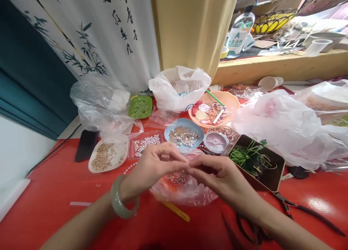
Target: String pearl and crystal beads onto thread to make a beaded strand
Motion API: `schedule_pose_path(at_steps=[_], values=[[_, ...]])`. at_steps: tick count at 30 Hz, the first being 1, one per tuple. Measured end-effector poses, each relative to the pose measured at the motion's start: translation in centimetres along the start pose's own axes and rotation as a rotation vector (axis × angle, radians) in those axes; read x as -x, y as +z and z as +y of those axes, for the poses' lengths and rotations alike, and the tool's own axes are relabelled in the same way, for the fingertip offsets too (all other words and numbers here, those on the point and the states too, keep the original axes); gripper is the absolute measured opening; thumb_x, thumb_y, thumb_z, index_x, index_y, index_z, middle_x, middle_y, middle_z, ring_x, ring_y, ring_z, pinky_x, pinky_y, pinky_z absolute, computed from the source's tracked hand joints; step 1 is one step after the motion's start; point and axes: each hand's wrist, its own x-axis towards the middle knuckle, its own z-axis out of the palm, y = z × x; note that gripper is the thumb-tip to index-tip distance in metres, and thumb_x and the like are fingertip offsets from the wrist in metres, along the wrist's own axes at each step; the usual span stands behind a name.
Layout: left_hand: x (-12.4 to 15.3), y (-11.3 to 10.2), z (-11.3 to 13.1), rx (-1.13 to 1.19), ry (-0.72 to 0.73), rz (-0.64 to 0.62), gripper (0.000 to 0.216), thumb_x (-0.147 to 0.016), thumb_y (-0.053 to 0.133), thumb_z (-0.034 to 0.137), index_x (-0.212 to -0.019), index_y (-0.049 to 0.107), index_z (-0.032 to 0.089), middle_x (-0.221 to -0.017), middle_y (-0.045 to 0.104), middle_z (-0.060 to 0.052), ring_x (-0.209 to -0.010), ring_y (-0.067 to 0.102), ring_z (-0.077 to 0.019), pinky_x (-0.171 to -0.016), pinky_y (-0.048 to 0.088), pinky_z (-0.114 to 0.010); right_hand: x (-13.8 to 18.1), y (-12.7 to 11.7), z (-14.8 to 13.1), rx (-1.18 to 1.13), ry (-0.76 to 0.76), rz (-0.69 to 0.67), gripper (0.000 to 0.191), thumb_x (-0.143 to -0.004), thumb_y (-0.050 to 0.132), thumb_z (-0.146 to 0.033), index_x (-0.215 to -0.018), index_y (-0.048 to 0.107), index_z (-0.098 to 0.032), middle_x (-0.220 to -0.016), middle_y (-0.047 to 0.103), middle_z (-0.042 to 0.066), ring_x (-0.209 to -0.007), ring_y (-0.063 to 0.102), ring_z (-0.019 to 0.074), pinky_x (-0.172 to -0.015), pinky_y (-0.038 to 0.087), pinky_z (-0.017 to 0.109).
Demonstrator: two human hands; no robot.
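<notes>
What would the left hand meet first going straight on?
Likely the right hand: it faces the left hand almost tip to tip, though depth at the meeting point is unclear.

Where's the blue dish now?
In the head view, the blue dish sits near centre, just beyond the left hand and right hand, between the bead tray on its left and the spool on its right.

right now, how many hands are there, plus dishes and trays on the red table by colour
Hands: 2 (left hand, right hand)
Green dish: 1
White dish: 1
Blue dish: 1
Peach dish: 1
See-through tray: 1
Dark tray: 1
Total: 8
</notes>
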Motion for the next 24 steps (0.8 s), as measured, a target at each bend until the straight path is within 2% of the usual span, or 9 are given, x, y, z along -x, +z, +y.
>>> schedule_pose_path(at_steps=[4, 6, 8, 12, 15, 18, 21, 24], values=[[-0.5, 0.0, 2.7, -0.068, 0.138, 0.083, 0.005, -0.069, 0.068, 0.021, -0.069, 0.067, 0.016, -0.071, 0.062, -0.001, -0.070, 0.057, -0.0124, -0.063, 0.045, -0.022, -0.9, -1.7, -2.5, 0.087, -0.091, 0.083, 0.015, -0.079, 0.056, -0.028, -0.074, 0.065, -0.018, -0.059, 0.059, -0.001, -0.051, 0.049, 0.0085, -0.047, 0.037, 0.021], [-0.9, 0.0, 3.5, -0.056, 0.198, 0.142, 0.015, -0.069, 0.068, 0.022, -0.083, 0.065, 0.016, -0.087, 0.065, -0.003, -0.085, 0.058, -0.0154, -0.074, 0.046, -0.025, -1.6, -2.5, -3.7, 0.078, -0.124, 0.147, 0.012, -0.078, 0.057, -0.026, -0.072, 0.065, -0.019, -0.058, 0.058, -0.002, -0.050, 0.049, 0.0075, -0.045, 0.037, 0.020], [-1.5, -0.1, 3.7, 0.000, 0.235, 0.145, 0.029, -0.071, 0.067, 0.024, -0.098, 0.061, 0.015, -0.100, 0.063, -0.005, -0.097, 0.056, -0.0178, -0.082, 0.044, -0.027, -2.3, -3.2, -4.7, 0.038, -0.158, 0.188, 0.012, -0.079, 0.057, -0.024, -0.071, 0.064, -0.018, -0.057, 0.058, -0.003, -0.049, 0.050, 0.0062, -0.045, 0.039, 0.019], [-3.0, 0.0, 2.5, 0.067, 0.231, 0.027, 0.039, -0.072, 0.066, 0.025, -0.107, 0.055, 0.012, -0.098, 0.065, -0.007, -0.094, 0.059, -0.0177, -0.082, 0.046, -0.029, -3.5, -3.8, -6.0, -0.029, -0.196, 0.271, 0.014, -0.081, 0.053, -0.020, -0.070, 0.061, -0.016, -0.064, 0.061, -0.002, -0.055, 0.056, 0.0052, -0.050, 0.045, 0.018], [-3.9, 0.0, 1.3, -0.039, 0.212, -0.023, 0.024, -0.073, 0.064, 0.024, -0.094, 0.063, 0.011, -0.090, 0.068, -0.007, -0.086, 0.062, -0.0166, -0.077, 0.047, -0.028, -3.7, -4.0, -6.1, -0.054, -0.211, 0.333, 0.015, -0.083, 0.051, -0.019, -0.071, 0.060, -0.014, -0.069, 0.063, 0.000, -0.059, 0.059, 0.0060, -0.052, 0.046, 0.019], [-4.9, 0.0, 0.2, -0.140, 0.178, -0.013, 0.016, -0.073, 0.063, 0.024, -0.082, 0.067, 0.011, -0.085, 0.069, -0.007, -0.078, 0.062, -0.0157, -0.072, 0.048, -0.028, -3.7, -4.4, -5.9, -0.072, -0.233, 0.386, 0.014, -0.082, 0.053, -0.021, -0.072, 0.060, -0.014, -0.069, 0.064, 0.001, -0.058, 0.060, 0.0075, -0.050, 0.048, 0.020], [-6.1, 0.0, -0.5, -0.133, 0.189, 0.027, 0.025, -0.070, 0.066, 0.024, -0.092, 0.065, 0.011, -0.097, 0.067, -0.009, -0.084, 0.062, -0.0172, -0.074, 0.049, -0.029, -3.8, -4.9, -5.6, -0.103, -0.236, 0.391, 0.014, -0.080, 0.056, -0.025, -0.072, 0.061, -0.015, -0.069, 0.065, 0.002, -0.058, 0.061, 0.0099, -0.049, 0.050, 0.022], [-7.5, 0.2, -0.8, -0.083, 0.239, -0.011, 0.031, -0.072, 0.064, 0.024, -0.100, 0.063, 0.011, -0.106, 0.064, -0.011, -0.094, 0.060, -0.0184, -0.082, 0.047, -0.031, -4.0, -5.4, -5.3, -0.156, -0.227, 0.387, 0.013, -0.080, 0.057, -0.025, -0.071, 0.061, -0.016, -0.068, 0.064, 0.002, -0.058, 0.062, 0.0105, -0.050, 0.051, 0.022]])
